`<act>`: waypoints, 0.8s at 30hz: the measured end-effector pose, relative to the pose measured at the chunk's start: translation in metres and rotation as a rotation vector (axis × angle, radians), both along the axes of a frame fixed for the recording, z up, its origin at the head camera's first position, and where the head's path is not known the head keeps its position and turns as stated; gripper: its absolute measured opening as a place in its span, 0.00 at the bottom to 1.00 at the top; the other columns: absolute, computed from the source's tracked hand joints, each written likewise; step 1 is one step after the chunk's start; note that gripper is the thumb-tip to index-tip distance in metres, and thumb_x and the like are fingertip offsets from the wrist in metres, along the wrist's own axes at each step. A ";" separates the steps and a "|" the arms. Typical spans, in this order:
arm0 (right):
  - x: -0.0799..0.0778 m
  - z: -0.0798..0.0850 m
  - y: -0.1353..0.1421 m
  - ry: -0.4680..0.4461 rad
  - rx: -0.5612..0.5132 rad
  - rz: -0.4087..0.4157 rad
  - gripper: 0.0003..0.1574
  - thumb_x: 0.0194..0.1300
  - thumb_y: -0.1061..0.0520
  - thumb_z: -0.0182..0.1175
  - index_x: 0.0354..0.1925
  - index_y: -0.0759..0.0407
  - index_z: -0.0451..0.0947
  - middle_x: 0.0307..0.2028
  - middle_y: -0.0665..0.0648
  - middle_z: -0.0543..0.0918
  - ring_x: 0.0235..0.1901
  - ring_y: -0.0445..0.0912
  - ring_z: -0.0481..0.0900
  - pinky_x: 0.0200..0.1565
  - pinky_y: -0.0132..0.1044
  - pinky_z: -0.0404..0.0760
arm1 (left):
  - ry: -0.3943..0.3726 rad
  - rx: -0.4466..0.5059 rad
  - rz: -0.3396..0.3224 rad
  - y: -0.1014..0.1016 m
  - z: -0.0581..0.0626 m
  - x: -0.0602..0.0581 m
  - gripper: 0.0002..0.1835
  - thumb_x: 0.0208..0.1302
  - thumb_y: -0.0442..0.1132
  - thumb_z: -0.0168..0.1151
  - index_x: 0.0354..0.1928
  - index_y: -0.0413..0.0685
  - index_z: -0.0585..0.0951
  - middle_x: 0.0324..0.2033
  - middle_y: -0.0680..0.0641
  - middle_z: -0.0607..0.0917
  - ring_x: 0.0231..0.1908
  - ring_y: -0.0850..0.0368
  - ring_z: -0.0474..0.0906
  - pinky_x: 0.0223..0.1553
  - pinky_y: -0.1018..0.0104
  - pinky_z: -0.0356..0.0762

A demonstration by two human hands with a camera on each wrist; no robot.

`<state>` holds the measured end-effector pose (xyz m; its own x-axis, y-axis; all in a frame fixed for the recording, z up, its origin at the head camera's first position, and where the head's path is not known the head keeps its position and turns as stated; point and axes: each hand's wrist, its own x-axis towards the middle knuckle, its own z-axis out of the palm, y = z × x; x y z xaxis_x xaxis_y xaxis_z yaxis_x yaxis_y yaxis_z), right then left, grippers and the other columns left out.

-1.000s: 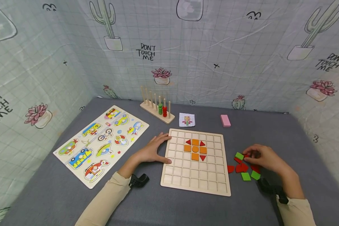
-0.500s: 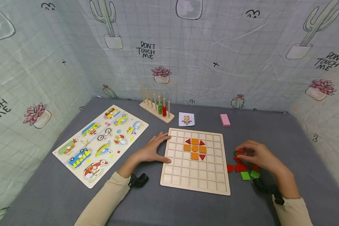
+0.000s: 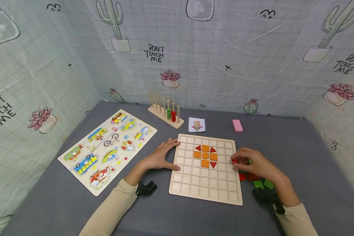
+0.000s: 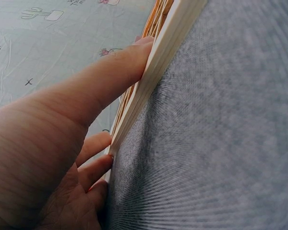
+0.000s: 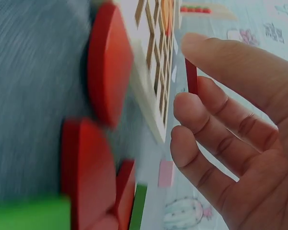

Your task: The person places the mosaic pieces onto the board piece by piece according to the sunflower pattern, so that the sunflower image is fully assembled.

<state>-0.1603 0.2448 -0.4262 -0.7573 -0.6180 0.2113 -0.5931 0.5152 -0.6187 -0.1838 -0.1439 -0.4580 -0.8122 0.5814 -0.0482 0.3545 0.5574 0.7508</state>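
A wooden grid board (image 3: 205, 188) lies on the grey table. An orange circle (image 3: 205, 155) sits in its grid with several orange squares around it and three red triangles at the corners. My left hand (image 3: 158, 158) rests against the board's left edge, fingers spread, thumb touching the rim. My right hand (image 3: 252, 162) is by the board's right edge, pinching a thin red tile (image 5: 191, 76) between thumb and fingers; seen edge-on, its outline cannot be told. Below that hand lie loose red tiles (image 5: 110, 67) and green tiles (image 3: 258, 184), partly hidden by it.
On the left lies a vehicle puzzle board (image 3: 107, 152). Behind the grid board stand a peg rack (image 3: 165, 117) with green and red beads, a small pattern card (image 3: 196, 125) and a pink block (image 3: 237, 126). Printed cloth walls surround the table.
My right hand has moved left from the loose tiles to the grid board's right edge, carrying the red tile. A green tile it was touching is left behind. My left hand has stayed put.
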 end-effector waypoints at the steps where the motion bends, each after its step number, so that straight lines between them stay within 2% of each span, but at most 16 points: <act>1: -0.001 0.000 -0.002 -0.011 0.005 0.002 0.15 0.54 0.67 0.70 0.43 0.63 0.82 0.36 0.54 0.80 0.28 0.33 0.71 0.28 0.30 0.76 | 0.001 0.005 -0.002 0.000 0.000 0.000 0.52 0.50 0.48 0.77 0.74 0.45 0.59 0.75 0.41 0.53 0.76 0.44 0.36 0.75 0.47 0.32; 8: -0.007 -0.001 -0.025 -0.109 0.046 0.042 0.12 0.59 0.61 0.69 0.44 0.59 0.84 0.39 0.54 0.81 0.31 0.37 0.72 0.31 0.31 0.76 | 0.004 0.013 -0.006 0.001 -0.002 -0.001 0.51 0.50 0.48 0.77 0.74 0.44 0.60 0.75 0.40 0.53 0.76 0.42 0.36 0.75 0.45 0.32; 15: -0.015 0.001 -0.052 -0.094 0.034 0.137 0.11 0.60 0.61 0.69 0.42 0.60 0.84 0.39 0.55 0.80 0.31 0.42 0.73 0.30 0.32 0.76 | 0.012 0.023 -0.007 0.001 0.001 -0.002 0.52 0.50 0.48 0.77 0.73 0.44 0.60 0.75 0.40 0.54 0.76 0.42 0.37 0.75 0.46 0.33; 20: -0.018 0.001 -0.072 -0.113 0.075 0.190 0.12 0.60 0.59 0.69 0.43 0.58 0.85 0.38 0.52 0.80 0.35 0.44 0.72 0.35 0.33 0.75 | 0.007 0.021 -0.004 0.001 0.001 -0.001 0.51 0.50 0.48 0.77 0.73 0.43 0.61 0.75 0.40 0.54 0.76 0.43 0.36 0.75 0.46 0.32; 24: -0.018 0.001 -0.086 -0.134 0.102 0.213 0.10 0.60 0.59 0.69 0.42 0.57 0.85 0.36 0.50 0.78 0.33 0.43 0.72 0.34 0.31 0.74 | 0.004 0.013 -0.001 0.001 0.001 0.000 0.51 0.50 0.48 0.77 0.73 0.44 0.61 0.75 0.40 0.54 0.76 0.43 0.36 0.75 0.46 0.33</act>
<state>-0.1785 0.1583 -0.4251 -0.6248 -0.7794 0.0467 -0.6111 0.4510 -0.6505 -0.1843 -0.1433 -0.4571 -0.8120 0.5824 -0.0376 0.3579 0.5478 0.7562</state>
